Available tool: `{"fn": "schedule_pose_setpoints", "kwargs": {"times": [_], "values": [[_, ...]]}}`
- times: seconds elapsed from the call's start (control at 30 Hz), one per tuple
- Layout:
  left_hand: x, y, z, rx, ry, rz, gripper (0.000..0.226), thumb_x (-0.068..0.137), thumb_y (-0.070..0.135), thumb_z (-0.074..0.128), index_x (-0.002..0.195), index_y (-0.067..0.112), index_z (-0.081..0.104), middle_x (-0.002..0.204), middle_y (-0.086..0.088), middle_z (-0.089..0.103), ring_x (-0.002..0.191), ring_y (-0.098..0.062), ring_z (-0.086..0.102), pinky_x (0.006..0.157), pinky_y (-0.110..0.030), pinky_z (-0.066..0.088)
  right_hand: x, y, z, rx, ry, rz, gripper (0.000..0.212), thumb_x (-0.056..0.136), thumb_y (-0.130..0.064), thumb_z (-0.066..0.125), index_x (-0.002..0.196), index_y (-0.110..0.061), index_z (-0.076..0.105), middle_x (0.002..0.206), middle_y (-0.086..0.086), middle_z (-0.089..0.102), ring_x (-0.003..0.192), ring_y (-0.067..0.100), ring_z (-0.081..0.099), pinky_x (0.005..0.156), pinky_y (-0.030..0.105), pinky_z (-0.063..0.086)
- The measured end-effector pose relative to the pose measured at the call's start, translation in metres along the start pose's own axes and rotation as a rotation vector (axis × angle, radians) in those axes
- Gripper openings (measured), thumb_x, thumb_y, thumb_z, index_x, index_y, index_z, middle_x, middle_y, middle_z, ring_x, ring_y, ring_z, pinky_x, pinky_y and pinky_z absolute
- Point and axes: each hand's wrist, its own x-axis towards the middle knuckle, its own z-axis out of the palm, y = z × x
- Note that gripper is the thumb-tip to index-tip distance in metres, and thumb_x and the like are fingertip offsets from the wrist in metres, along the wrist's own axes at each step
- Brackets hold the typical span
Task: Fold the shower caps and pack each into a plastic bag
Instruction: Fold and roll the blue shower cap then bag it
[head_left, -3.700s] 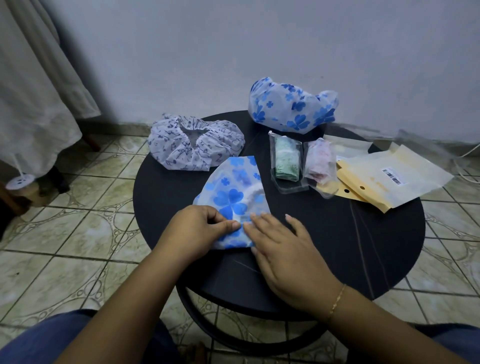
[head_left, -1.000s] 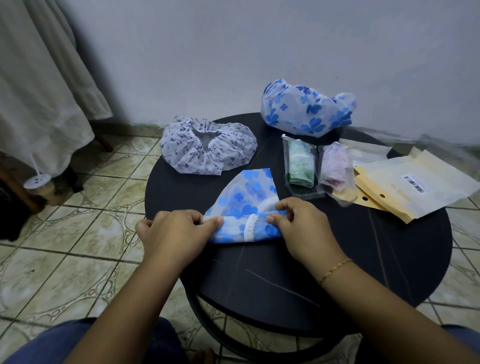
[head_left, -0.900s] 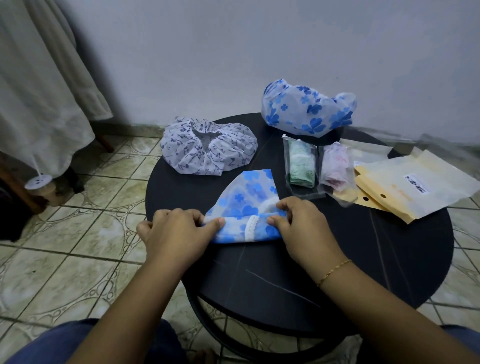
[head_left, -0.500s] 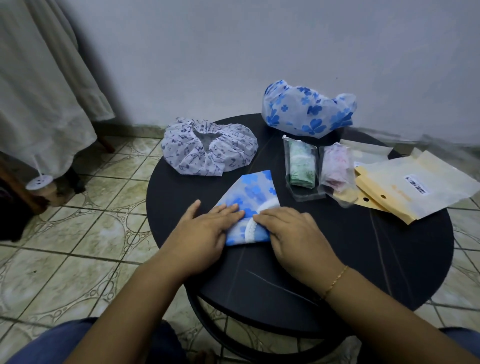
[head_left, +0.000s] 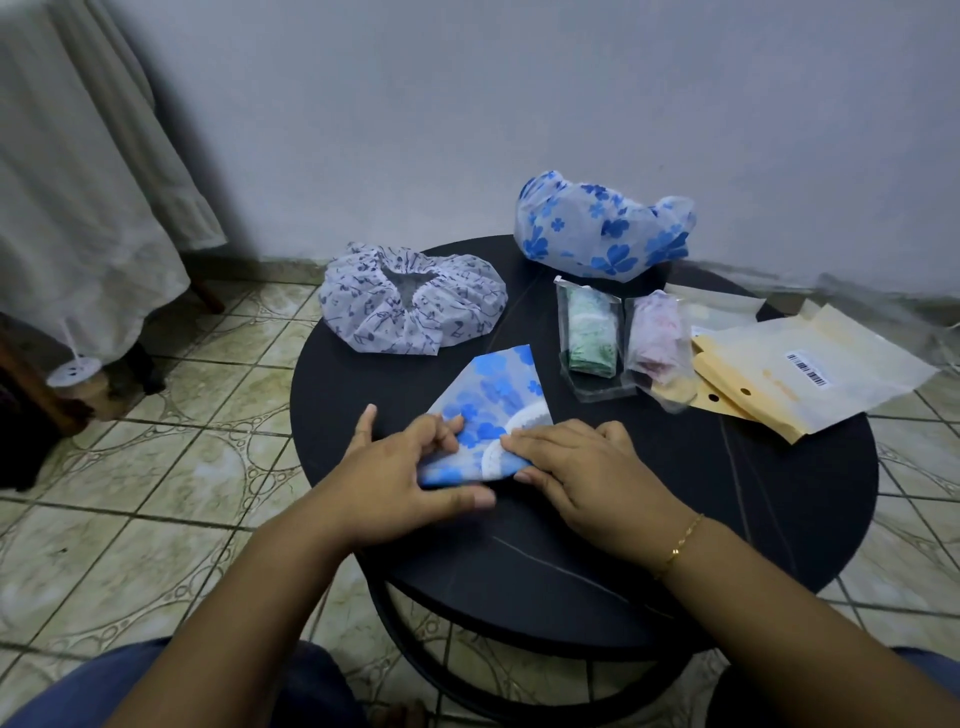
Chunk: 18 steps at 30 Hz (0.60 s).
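A blue-flower shower cap (head_left: 491, 408), folded into a wedge, lies on the round black table (head_left: 701, 519). My left hand (head_left: 400, 478) pinches its near left corner, fingers curled on top and thumb along the near edge. My right hand (head_left: 587, 478) presses its fingers flat on the cap's near right part. An unfolded white cap with dark notes (head_left: 410, 312) sits at the back left. Another blue-flower cap (head_left: 597, 234) sits at the back. Two packed bags, one with a green cap (head_left: 589, 338) and one with a pink cap (head_left: 655, 343), stand at the middle right. Beside them lie empty plastic bags (head_left: 810, 374).
The table stands against a pale wall on a tiled floor (head_left: 156, 467). A white cloth (head_left: 78, 208) hangs over furniture at the left. The bags overhang the table's right edge. My knees are below the table's near rim.
The cap's near edge was folded up and pressed flat by both hands. Now my left fingers have curled and taken hold of the near left corner, while the right hand stays pressing.
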Motion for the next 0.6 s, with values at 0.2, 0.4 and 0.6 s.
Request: {"fn": "schedule_pose_setpoints", "kwargs": {"times": [0.2, 0.4, 0.6], "values": [[-0.01, 0.0, -0.001, -0.046, 0.289, 0.076, 0.036, 0.058, 0.056, 0.081, 0.08, 0.031, 0.067, 0.097, 0.022, 0.059, 0.096, 0.008, 0.055, 0.083, -0.009, 0.038, -0.007, -0.008, -0.015, 0.234, -0.011, 0.005, 0.035, 0.097, -0.047, 0.032, 0.122, -0.039, 0.056, 0.116, -0.021, 0.059, 0.103, 0.004, 0.046, 0.09, 0.032, 0.025], [-0.013, 0.004, -0.011, -0.139, 0.253, -0.003, 0.047, 0.053, 0.067, 0.076, 0.079, 0.029, 0.074, 0.083, 0.011, 0.07, 0.093, 0.0, 0.06, 0.095, -0.002, 0.031, -0.009, -0.002, -0.018, 0.488, 0.003, 0.087, 0.023, 0.082, -0.044, 0.064, 0.104, -0.039, 0.063, 0.101, -0.028, 0.059, 0.099, -0.003, 0.053, 0.094, 0.018, 0.032], [-0.007, 0.003, -0.016, -0.25, 0.321, -0.138, 0.025, 0.063, 0.038, 0.083, 0.079, 0.029, 0.065, 0.071, 0.018, 0.068, 0.063, 0.009, 0.056, 0.06, -0.005, 0.039, -0.005, 0.0, -0.018, 0.766, 0.097, 0.203, 0.02, 0.082, -0.026, 0.07, 0.092, -0.04, 0.061, 0.095, -0.007, 0.066, 0.082, -0.004, 0.057, 0.077, 0.008, 0.041]]}}
